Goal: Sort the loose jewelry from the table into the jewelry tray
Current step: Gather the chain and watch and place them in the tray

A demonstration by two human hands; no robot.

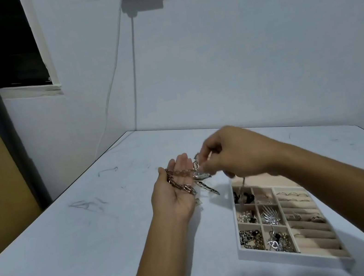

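Head view: left grip (174, 195) lies palm up with fingers straight, and a gold chain (180, 182) is draped across the palm. Right grip (237, 154), blurred, pinches silver jewelry (201, 175) just beside the left fingertips. Both are above the counter (94, 226). Jewelry tray (269, 255) sits right, near the front edge; bare counter lies left.

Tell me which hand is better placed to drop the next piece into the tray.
Probably the right hand: it pinches a silver piece nearest the tray; the left hand lies palm-up under chains.
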